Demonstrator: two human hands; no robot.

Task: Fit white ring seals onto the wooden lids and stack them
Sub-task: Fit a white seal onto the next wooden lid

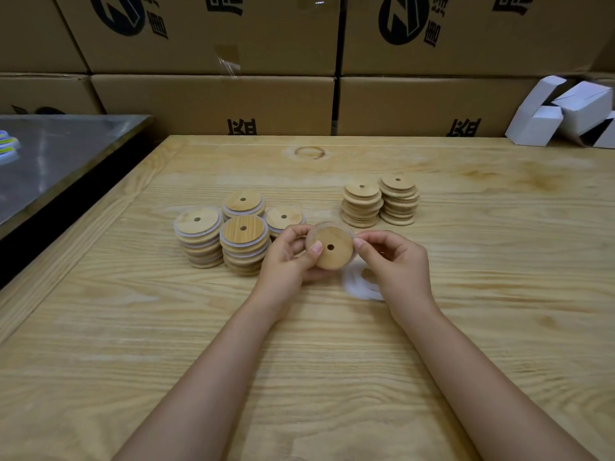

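Observation:
My left hand grips a round wooden lid with a centre hole, held tilted above the table. A translucent white ring seal runs round the lid's upper edge. My right hand pinches that seal at the lid's right rim. Loose white ring seals lie on the table just under my right hand. To the left stand several stacks of sealed lids. Two stacks of bare wooden lids stand further back on the right.
The wooden table spreads wide in front. A metal-topped table adjoins at the far left. Cardboard boxes wall off the back, and white folded cartons lie at the back right.

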